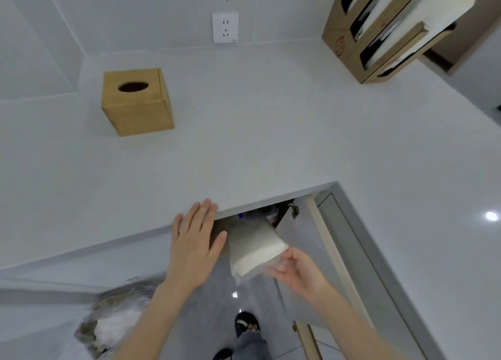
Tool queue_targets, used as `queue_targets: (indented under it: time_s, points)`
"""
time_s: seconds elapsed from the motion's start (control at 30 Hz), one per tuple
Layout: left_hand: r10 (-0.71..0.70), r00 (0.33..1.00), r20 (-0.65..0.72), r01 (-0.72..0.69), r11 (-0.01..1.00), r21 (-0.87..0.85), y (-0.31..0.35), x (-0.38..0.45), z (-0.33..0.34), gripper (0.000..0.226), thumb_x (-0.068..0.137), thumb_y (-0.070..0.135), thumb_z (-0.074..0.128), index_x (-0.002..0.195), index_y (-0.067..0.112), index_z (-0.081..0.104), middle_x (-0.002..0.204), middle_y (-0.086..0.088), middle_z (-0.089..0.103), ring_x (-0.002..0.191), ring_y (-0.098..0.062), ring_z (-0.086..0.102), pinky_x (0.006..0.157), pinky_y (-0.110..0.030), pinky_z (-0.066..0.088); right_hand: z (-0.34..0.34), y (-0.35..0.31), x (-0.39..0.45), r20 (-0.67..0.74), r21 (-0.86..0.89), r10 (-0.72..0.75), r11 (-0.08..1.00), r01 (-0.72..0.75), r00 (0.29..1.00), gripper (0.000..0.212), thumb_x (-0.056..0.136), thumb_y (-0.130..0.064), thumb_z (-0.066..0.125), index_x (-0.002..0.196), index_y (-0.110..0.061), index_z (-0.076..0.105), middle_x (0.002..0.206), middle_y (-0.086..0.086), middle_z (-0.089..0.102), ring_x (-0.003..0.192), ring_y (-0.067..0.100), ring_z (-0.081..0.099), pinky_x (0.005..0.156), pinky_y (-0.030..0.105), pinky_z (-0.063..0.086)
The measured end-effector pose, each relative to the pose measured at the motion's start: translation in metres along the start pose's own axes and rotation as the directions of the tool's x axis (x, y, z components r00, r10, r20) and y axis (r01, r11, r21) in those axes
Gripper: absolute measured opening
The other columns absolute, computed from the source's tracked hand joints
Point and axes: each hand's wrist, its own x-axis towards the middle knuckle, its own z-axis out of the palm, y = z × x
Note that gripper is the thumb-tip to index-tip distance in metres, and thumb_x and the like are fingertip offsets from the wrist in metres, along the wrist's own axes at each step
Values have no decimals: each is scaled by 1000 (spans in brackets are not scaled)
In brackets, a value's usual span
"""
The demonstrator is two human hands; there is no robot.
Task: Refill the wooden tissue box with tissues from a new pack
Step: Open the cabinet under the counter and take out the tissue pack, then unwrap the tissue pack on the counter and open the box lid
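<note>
**Hands at the bench edge, new tissue pack in one of them**

Both hands are down at the front edge of the white bench. Her or his left hand lies flat with straight fingers spread a little, the fingertips resting over the lip of the bench and the palm hanging in front of it, holding nothing. Just to the right of it, the right hand has its fingers and thumb curled round the crinkled clear wrapping at the near end of a tissue pack. That pack tilts up and away from the hand, its far end pointing into the open cupboard under the bench, and its side almost touches the left thumb.

Well beyond the left hand, far back on the bench near the wall, stands the wooden tissue box, upright, with a dark oval hole in its top. A wall socket sits on the wall further on, between the two hands' lines. Far off past the right hand hangs a wooden rack. Below the left forearm lies a blurred clear bag with something white inside. A dark slipper shows on the floor between the forearms.
</note>
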Motion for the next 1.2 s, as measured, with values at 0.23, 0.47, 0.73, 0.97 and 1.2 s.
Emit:
queue_targets:
  time_s: [0.23, 0.47, 0.73, 0.97, 1.2]
  points:
    - [-107, 895, 433, 340, 791, -508, 7, 16, -64, 39, 96, 31, 42, 133, 21, 45, 149, 6, 29, 140, -11, 17, 116, -35, 11, 42, -86, -89, 54, -332, 163, 933, -137, 985, 27, 76, 1, 40, 73, -2, 66, 64, 10, 68, 54, 21, 66, 54, 32, 58]
    - [-104, 693, 714, 721, 134, -680, 11, 19, -113, 24, 79, 33, 66, 91, 13, 69, 84, -5, 75, 74, -20, 70, 67, -30, 53, 85, -166, -132, 182, -440, 31, 897, 53, 983, 17, 43, -5, 54, 60, -7, 53, 47, 5, 53, 42, 19, 54, 45, 20, 49]
    - [-204, 809, 552, 552, -61, -831, -6, 71, -156, 17, 84, 17, 62, 100, 10, 61, 89, -7, 69, 78, -18, 65, 60, -29, 59, 123, -218, -85, 225, -436, -73, 884, 167, 972, 14, 58, -7, 46, 70, -9, 51, 57, 6, 56, 47, 21, 57, 50, 24, 51]
    - [-372, 819, 437, 453, -46, -890, -22, 142, -158, 31, 81, 18, 67, 110, 12, 60, 94, -4, 67, 79, -19, 63, 71, -34, 52, 142, -279, 6, 141, -522, -147, 829, 200, 979, 9, 78, -10, 51, 68, -12, 51, 59, 4, 46, 49, 20, 45, 47, 25, 42]
    - [-501, 779, 377, 389, -85, -917, -15, 206, -137, 40, 81, 18, 68, 117, 9, 54, 104, -8, 66, 90, -22, 63, 66, -32, 52, 153, -331, 84, 55, -503, -243, 831, 237, 968, 10, 87, -13, 59, 85, -3, 61, 63, 7, 67, 52, 24, 61, 50, 30, 55]
